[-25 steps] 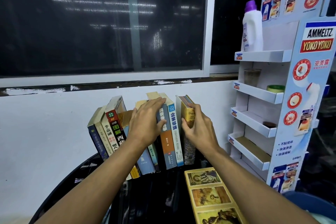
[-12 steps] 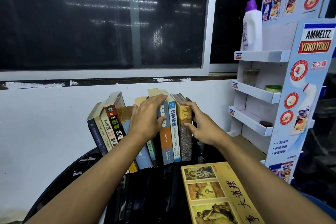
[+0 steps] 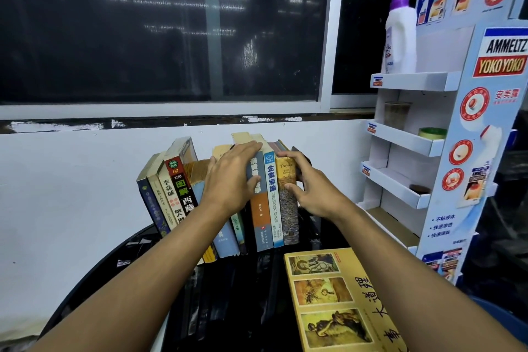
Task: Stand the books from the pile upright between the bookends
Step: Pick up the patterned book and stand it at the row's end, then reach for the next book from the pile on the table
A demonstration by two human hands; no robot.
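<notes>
A row of books stands along the white wall on the black table (image 3: pixel 228 294). The left ones (image 3: pixel 171 188) lean to the right. My left hand (image 3: pixel 231 180) lies over the middle spines, fingers hooked on top of the blue and orange book (image 3: pixel 260 220). A blue and white book (image 3: pixel 273 194) stands beside it. My right hand (image 3: pixel 314 188) clasps the rightmost tan Troyka book (image 3: pixel 288 217), thumb on its spine, fingers reaching over a black bookend (image 3: pixel 301 156) behind it. The left bookend is hidden. A yellow book (image 3: pixel 337 300) lies flat at front right.
A white cardboard display rack (image 3: pixel 400 140) stands close on the right, with a white bottle (image 3: pixel 400 37) on its top shelf and small cups lower down. A dark window runs above the white wall. The table's curved edge falls away on the left.
The Troyka book, tilted with its cover showing a second ago, now stands straight against the row. My right hand slid from its face to its right side. My left hand stayed put.
</notes>
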